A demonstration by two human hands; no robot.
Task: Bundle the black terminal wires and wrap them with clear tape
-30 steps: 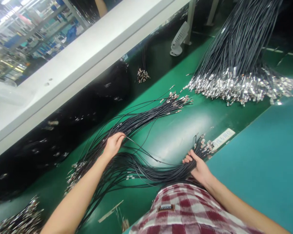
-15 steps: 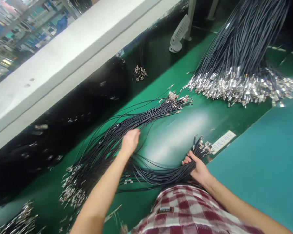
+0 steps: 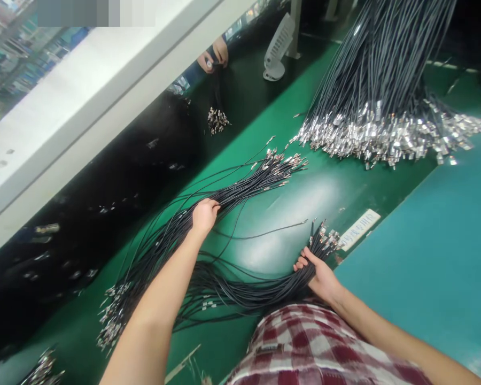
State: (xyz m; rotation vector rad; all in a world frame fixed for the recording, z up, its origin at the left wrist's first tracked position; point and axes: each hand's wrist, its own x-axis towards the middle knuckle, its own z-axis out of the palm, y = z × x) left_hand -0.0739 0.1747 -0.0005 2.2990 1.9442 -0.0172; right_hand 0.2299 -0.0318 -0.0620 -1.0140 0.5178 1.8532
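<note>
My right hand (image 3: pixel 323 278) is closed around a bundle of thin black wires (image 3: pixel 260 291), just behind the silver terminals (image 3: pixel 326 238) at its end. The bundle sags leftward over the green surface. Over a second pile of black wires (image 3: pixel 240 184), my left hand (image 3: pixel 205 216) has its fingers pinched together at the strands. How many strands it grips is hidden. A loose single wire (image 3: pixel 264 231) lies between the two bundles, its tip pointing at the right hand.
A large bunch of black wires with silver terminals (image 3: pixel 385 131) lies at the upper right. Beyond the white beam's lower edge (image 3: pixel 116 107) another person's hands (image 3: pixel 214 56) show above a small wire bundle (image 3: pixel 217 120). A small white fan (image 3: pixel 278 48), a printed label (image 3: pixel 359 230) and a blue-green mat (image 3: pixel 428 251) are also around.
My left hand has moved slightly up and left onto the wire pile. A single wire now lies apart in the middle. The right hand keeps its hold. Another person's hands have come into view.
</note>
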